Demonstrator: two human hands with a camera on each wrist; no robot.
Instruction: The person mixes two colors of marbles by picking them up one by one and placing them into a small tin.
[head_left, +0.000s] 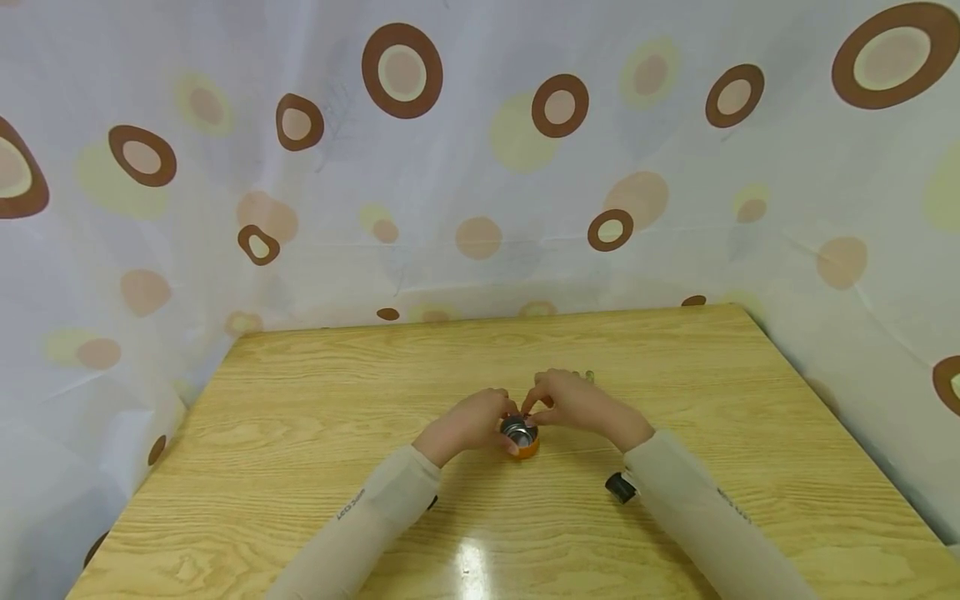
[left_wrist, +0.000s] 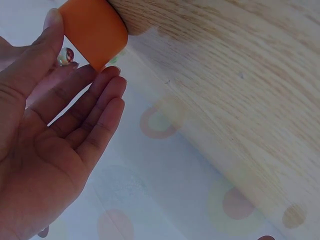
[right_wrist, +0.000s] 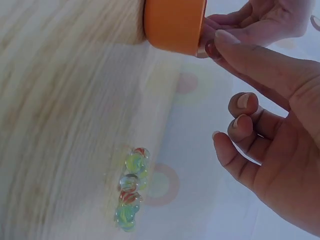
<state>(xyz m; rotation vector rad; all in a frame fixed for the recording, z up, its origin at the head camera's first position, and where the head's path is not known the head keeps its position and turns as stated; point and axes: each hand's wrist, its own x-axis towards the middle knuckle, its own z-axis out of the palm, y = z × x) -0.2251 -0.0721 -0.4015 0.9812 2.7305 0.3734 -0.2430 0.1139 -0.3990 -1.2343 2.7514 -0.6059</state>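
A small orange cup (head_left: 528, 451) with a shiny metal inside stands upright on the wooden table. My left hand (head_left: 472, 421) holds it from the left, thumb on the near side and fingers on the far side. In the left wrist view, the thumb and fingertips meet the orange wall (left_wrist: 95, 32). Over the cup's rim, my right hand (head_left: 581, 403) pinches a glass marble (right_wrist: 212, 49) with red in it between thumb and index finger. The other fingers of that hand are loosely bent. Several clear marbles with coloured swirls (right_wrist: 129, 183) lie on the table beside it.
The pale wooden table (head_left: 337, 375) meets a white curtain (head_left: 450, 167) with brown and yellow circles at the back and sides. A small black device (head_left: 620, 487) sits by the right sleeve.
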